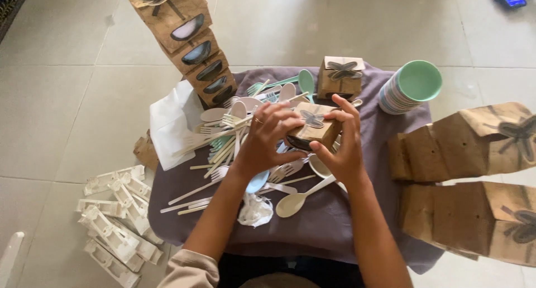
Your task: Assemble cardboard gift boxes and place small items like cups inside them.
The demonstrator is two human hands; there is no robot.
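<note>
Looking steeply down from head height, close over a small cloth-covered table (335, 221). Facing forward across it toward tiled floor (67, 98) beyond. Catching both forearms rising from the bottom edge, left hand (267, 140) and right hand (343, 148) meeting near centre. Cropping brown paper boxes (469, 143) looming near at right.

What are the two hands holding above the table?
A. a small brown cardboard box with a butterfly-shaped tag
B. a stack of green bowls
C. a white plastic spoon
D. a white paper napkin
A: both the left hand and the right hand hold the small brown cardboard box with a butterfly-shaped tag between their fingers, above the loose cutlery.
</note>
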